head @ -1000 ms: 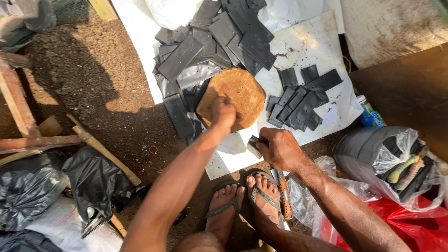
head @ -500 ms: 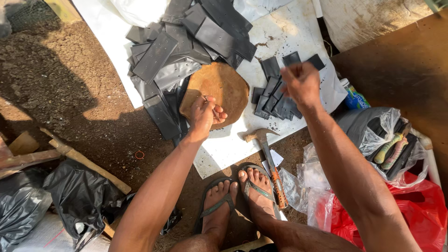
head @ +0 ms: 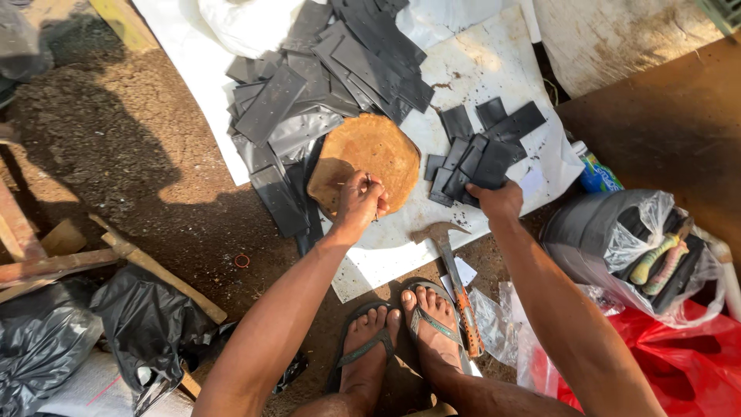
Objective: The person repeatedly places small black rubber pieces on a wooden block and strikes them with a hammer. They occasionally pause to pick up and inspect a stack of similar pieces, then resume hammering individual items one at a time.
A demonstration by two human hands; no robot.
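Dirt yard, white sheet: left hand pinching a small tool on round wooden block at centre, right hand gripping dark strips at three o'clock; feed strips singly, fingers clear.

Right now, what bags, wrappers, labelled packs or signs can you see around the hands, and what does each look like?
Small packet: right edge of the white sheet, blue and green, partly hidden.
Clear plastic bag: right of the right hand, over a dark bundle, holding striped handles.
Red plastic bag: bottom right, crumpled.
Black plastic bags: bottom left, crumpled on the soil.
White sack: top centre, bulging.
No signs or screens.
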